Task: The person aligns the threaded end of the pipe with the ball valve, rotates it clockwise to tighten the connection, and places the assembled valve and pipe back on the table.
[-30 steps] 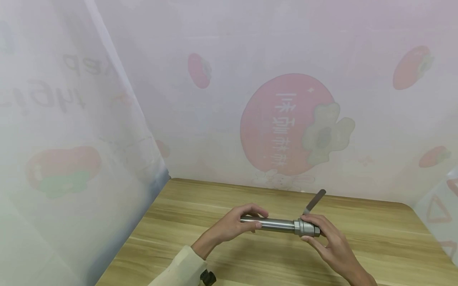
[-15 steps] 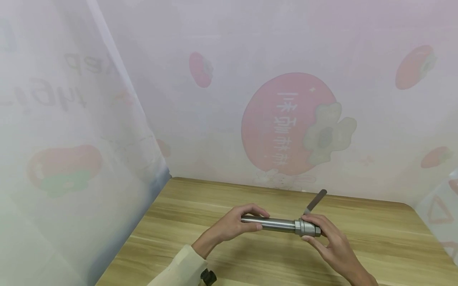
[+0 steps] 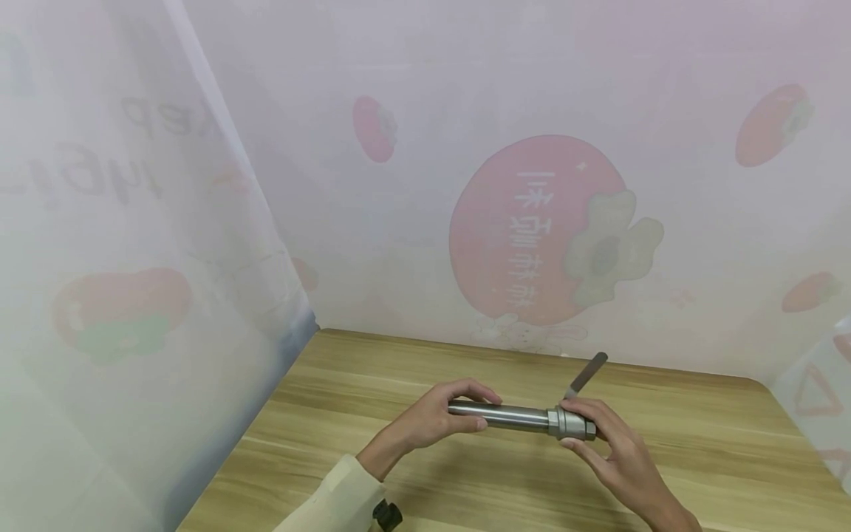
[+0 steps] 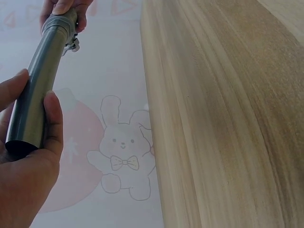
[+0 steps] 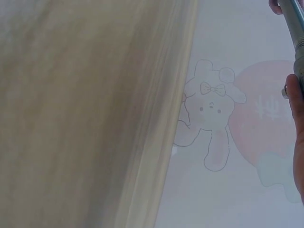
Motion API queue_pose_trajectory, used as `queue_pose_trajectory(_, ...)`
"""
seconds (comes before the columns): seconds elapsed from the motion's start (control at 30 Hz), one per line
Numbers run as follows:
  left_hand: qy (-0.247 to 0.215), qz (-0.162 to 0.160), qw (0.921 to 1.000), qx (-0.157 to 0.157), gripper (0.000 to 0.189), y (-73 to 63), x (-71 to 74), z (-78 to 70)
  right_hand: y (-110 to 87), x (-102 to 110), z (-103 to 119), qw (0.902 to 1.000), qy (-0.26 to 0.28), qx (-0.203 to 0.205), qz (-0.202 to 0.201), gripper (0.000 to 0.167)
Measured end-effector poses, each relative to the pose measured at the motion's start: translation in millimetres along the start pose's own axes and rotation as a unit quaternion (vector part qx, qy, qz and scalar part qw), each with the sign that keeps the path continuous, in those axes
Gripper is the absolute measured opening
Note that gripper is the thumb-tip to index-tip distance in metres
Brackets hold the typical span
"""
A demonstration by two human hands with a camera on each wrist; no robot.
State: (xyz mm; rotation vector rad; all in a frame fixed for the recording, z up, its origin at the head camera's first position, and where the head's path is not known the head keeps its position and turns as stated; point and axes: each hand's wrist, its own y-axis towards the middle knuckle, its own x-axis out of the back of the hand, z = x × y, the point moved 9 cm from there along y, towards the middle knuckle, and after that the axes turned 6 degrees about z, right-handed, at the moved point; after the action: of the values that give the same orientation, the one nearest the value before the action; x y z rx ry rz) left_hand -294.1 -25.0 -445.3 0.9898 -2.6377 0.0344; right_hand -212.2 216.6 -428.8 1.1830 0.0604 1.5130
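A smooth metal pipe [image 3: 518, 417] is joined at its right end to a ball valve [image 3: 569, 424], whose lever handle [image 3: 588, 374] slants up and away to the right. My left hand [image 3: 439, 417] grips the pipe's free left end between thumb and fingers. On the valve body, my right hand [image 3: 614, 452] pinches with its thumb below and fingers above. In the left wrist view the pipe [image 4: 38, 90] shows its end within the left palm. The right wrist view catches only part of the right hand [image 5: 297, 128] at its edge.
A wood-grain table [image 3: 319, 414] lies beneath the hands. Behind it hangs a pale curtain [image 3: 412, 251] printed with fruit, and another curtain [image 3: 133, 236] hangs at the left. A small black device [image 3: 387, 515] sits by the left sleeve [image 3: 342, 499].
Both hands keep their hold on the pipe and valve. Only a very slight shift of the whole head view shows.
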Motion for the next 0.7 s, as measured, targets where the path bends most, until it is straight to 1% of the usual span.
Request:
queue_pose_trajectory(0.2, -0.002, -0.006, 0.9999, 0.012, 0.025, 0.1, 0.7, 2.4, 0.4, 0.2, 0.5, 1.0, -0.001, 0.008, -0.003, 0.074)
queue_pose_trajectory(0.47, 0.046, -0.008, 0.9989, 0.005, 0.033, 0.3, 0.8, -0.2, 1.7, 0.6, 3.3, 0.9999, 0.003, 0.016, -0.006, 0.075)
queue_pose_trajectory(0.7, 0.056, -0.007, 0.9984, 0.011, 0.034, 0.9, 0.9, -0.9, 2.2, 0.5, 4.0, 0.9998, 0.001, 0.021, -0.007, 0.076)
